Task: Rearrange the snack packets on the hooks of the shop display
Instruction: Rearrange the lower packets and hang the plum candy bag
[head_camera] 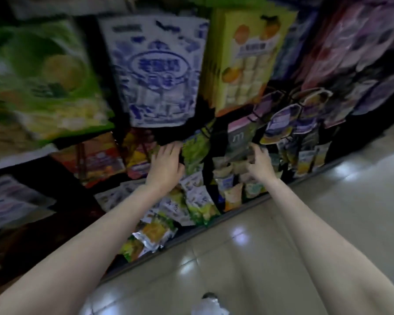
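Both my arms reach into a dim, blurred hook display of snack packets. My left hand [167, 161] lies with straight fingers against the left edge of a hanging green packet [195, 151]. My right hand [258, 160] has its fingers curled round the lower end of a grey and pink packet [240, 142] that hangs just right of the green one. Below my hands hang rows of small white, green and yellow packets [198, 196]. The hooks themselves are mostly hidden behind the packets.
Large bags hang higher up: a green one [39, 76], a blue and white one [157, 71] and a yellow one [246, 57]. Purple packets [282, 119] hang to the right. Red and orange packets [96, 160] sit at the left. A glossy tiled floor [282, 235] runs along the display's base.
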### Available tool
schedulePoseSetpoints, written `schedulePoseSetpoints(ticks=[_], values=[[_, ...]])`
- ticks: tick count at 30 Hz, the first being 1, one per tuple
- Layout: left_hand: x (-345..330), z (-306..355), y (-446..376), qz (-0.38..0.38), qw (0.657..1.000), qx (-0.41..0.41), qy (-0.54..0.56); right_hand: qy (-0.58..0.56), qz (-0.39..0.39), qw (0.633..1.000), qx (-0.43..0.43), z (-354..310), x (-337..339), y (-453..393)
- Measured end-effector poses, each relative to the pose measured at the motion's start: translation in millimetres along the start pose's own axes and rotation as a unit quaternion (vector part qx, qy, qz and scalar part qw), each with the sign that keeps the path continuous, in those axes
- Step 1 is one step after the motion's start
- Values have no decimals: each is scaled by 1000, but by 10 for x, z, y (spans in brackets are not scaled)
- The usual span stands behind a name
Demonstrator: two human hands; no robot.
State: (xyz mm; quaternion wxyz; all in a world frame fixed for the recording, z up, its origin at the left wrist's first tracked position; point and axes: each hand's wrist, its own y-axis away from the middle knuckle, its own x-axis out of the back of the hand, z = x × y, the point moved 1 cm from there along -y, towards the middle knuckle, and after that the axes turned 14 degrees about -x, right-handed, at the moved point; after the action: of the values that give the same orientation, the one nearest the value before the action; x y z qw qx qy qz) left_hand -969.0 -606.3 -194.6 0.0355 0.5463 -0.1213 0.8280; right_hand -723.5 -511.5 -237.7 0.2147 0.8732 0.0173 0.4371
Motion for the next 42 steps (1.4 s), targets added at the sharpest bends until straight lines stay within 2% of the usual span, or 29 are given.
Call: schedulePoseSetpoints(ticks=[3, 6, 8, 9, 11, 14, 18, 20, 23, 28, 31, 33, 35, 37, 38, 40, 42], values=[[-275, 336, -483, -5, 999, -25, -36, 23, 39, 997, 67, 14, 289, -511], [-462, 552, -891, 2, 997, -44, -58, 93, 166, 961, 200, -37, 553, -860], [-550, 635, -1084, 4, 998, -30, -53, 85, 231, 942, 226, -67, 710, -1060], [-585, 653, -1163, 4, 999, -18, -48, 66, 236, 944, 221, -99, 781, -1177], [-655, 658, -1283, 7, 999, -5, -49, 86, 173, 954, 227, -174, 876, -1456], [-718, 652, -1417, 3, 997, -16, -71, 149, 48, 950, 271, -320, 1002, -1941], [-780, 678, -1580, -1, 997, -9, -83, 192, -77, 953, 222, -494, 1048, -2379], [-828, 698, -1634, 3, 996, -5, -87, 216, -64, 951, 211, -419, 1011, -2479], [-879, 729, -1634, 18, 996, 0, -89, 161, -4, 965, 205, -218, 1000, -2413], [-914, 700, -1445, 16, 999, -8, -39, 101, -59, 975, 189, 112, 1020, -1915], [-817, 761, -1238, 16, 999, -14, 24, 57, -80, 980, 172, 286, 927, -1367], [-705, 830, -1101, 26, 999, -23, 12, 62, -92, 978, 175, 338, 826, -914], [-537, 841, -1010, 15, 998, -59, -2, 83, -100, 972, 196, 234, 838, -550], [-301, 811, -875, -36, 993, -110, 5, 147, -115, 959, 213, -29, 967, -243], [-167, 791, -772, -72, 989, -125, 1, 187, -136, 946, 228, -208, 1038, -77], [103, 706, -470, -148, 983, -107, -14, 265, -183, 905, 279, -643, 1111, 329], [433, 596, -68, -138, 986, -89, 35, 299, -221, 866, 334, -1100, 1060, 804]])
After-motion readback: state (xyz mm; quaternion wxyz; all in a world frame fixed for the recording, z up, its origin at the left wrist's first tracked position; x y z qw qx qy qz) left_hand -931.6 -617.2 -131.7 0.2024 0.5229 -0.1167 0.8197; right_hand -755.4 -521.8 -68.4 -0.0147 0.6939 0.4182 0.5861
